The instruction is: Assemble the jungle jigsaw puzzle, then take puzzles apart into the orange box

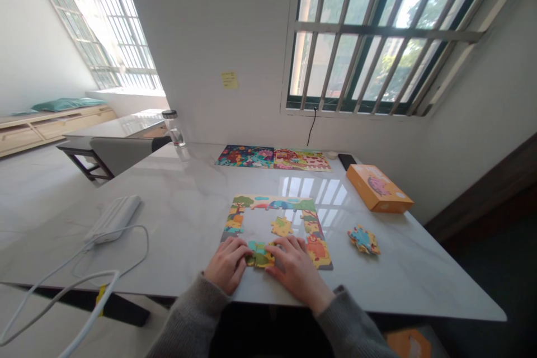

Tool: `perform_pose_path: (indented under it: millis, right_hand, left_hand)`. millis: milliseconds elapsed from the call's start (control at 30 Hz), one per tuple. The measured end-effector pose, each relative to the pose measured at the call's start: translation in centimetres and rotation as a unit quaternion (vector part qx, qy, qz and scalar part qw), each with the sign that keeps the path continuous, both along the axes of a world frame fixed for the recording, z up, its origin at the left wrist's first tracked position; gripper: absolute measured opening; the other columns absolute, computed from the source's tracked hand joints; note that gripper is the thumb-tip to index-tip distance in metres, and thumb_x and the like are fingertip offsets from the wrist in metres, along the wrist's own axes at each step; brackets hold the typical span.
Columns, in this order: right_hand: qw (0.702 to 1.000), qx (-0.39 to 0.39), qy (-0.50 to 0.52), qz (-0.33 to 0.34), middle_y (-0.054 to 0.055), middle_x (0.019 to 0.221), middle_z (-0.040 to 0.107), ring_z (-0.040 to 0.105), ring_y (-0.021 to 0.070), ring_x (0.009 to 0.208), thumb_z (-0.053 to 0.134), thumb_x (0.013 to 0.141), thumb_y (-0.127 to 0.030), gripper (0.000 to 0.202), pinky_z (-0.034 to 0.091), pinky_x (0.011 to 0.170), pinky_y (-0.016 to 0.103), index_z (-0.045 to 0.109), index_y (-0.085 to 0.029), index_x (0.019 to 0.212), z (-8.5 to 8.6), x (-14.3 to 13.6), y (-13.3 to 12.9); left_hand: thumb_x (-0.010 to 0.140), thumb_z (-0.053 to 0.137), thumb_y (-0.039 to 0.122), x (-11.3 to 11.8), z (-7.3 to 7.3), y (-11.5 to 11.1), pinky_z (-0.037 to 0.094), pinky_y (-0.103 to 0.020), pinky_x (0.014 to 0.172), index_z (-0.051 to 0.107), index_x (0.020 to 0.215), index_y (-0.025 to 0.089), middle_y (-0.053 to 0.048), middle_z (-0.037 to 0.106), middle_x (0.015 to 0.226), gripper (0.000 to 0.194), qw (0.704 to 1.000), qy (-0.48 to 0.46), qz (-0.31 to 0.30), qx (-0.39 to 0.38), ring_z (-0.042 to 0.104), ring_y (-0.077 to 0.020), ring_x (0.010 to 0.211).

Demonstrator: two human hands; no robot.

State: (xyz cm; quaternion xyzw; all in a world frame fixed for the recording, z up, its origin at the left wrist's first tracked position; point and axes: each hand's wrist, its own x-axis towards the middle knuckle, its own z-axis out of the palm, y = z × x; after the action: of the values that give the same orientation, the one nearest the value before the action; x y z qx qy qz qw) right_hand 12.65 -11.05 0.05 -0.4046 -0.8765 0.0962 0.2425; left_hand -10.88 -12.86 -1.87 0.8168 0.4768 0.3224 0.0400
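While a colourful cardboard jigsaw (318, 247) is lying near the white desk (188, 196)'s front edge, my half-curled left hand (227, 264) and right hand (300, 273) are touching green pieces (260, 258), likely light, stiff, best rim-pinched; whether I'm gripping, I cannot tell.

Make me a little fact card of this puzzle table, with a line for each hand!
Left hand: at the near edge, touching green pieces
Right hand: same edge, further right
Puzzle: border around a gap, yellow bit inside
On the right: piece pile, orange box
At the back: two colourful pictures, bottle
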Motion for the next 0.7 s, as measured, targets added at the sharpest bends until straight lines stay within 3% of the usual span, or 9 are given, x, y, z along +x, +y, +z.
perform_pose_path:
  millis: [700]
  right_hand:
    - [0.999, 0.001, -0.036, 0.001, 0.001, 0.13, 0.059, 0.046, 0.0262, 0.123, 0.057, 0.096, -0.037, 0.026, 0.03, 0.107, 0.046, 0.061, -0.037, 0.122, 0.5, -0.42, -0.46]
  left_hand:
    - [0.091, 0.048, 0.018, 0.17, 0.29, 0.01, 0.046, -0.038, 0.082, 0.067, 0.098, 0.023, -0.006, 0.062, 0.1, 0.02, 0.999, 0.047, 0.009, -0.007, 0.054, -0.0239, 0.094]
